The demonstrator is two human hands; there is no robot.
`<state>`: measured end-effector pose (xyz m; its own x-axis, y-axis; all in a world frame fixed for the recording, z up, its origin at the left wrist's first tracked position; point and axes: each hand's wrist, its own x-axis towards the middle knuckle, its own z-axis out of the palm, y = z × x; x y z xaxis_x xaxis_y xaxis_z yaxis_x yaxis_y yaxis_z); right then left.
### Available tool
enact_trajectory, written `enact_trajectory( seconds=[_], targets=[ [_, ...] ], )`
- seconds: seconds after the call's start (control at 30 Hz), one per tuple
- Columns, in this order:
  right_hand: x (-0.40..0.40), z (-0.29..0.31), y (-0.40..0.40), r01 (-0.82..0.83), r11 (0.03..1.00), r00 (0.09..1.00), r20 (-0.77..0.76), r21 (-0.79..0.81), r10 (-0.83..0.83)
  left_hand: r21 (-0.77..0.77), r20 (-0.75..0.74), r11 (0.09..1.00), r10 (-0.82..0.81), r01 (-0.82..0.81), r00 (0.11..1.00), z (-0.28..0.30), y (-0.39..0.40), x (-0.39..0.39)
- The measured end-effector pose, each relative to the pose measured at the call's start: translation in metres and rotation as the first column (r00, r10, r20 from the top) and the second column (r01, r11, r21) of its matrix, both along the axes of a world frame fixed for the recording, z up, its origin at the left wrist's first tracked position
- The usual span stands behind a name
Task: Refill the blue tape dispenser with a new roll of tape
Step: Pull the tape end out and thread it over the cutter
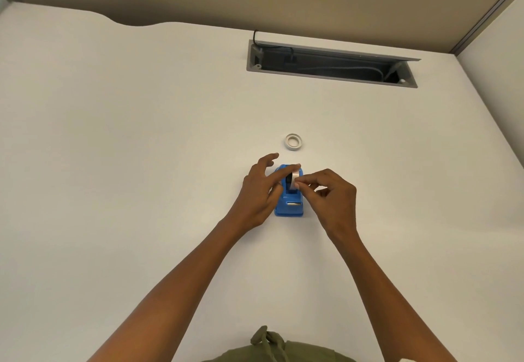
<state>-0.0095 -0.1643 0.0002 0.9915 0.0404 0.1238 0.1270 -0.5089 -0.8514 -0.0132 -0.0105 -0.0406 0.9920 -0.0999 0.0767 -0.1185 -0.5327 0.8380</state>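
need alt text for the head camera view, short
Seen from above, a person's right hand pinches a roll of tape sitting in a blue tape dispenser on a white desk, while the left hand steadies the dispenser. A second tape ring lies just beyond.

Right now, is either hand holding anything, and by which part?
The right hand pinches the tape roll by its rim, where it sits in the blue dispenser. The left hand steadies the dispenser's side, one finger lying across the roll's top.
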Motion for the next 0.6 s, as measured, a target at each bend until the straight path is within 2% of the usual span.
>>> enact_trajectory(
  seconds=[0.17, 0.4, 0.6],
  targets=[
    [-0.006, 0.002, -0.001, 0.026, 1.000, 1.000, -0.017, 0.010, -0.026, 0.007, 0.007, 1.000, 0.000, 0.000, 1.000, 0.000, 0.000, 0.000],
    [-0.017, 0.005, 0.000, 0.049, 0.996, 0.999, 0.019, -0.072, -0.048, 0.023, 0.008, 1.000, 0.001, -0.001, 1.000, 0.001, -0.002, -0.001],
    [-0.027, 0.006, 0.003, 0.105, 0.987, 0.994, -0.019, -0.121, -0.108, 0.024, 0.014, 1.000, 0.000, 0.000, 1.000, 0.001, -0.002, -0.003]
  ],
)
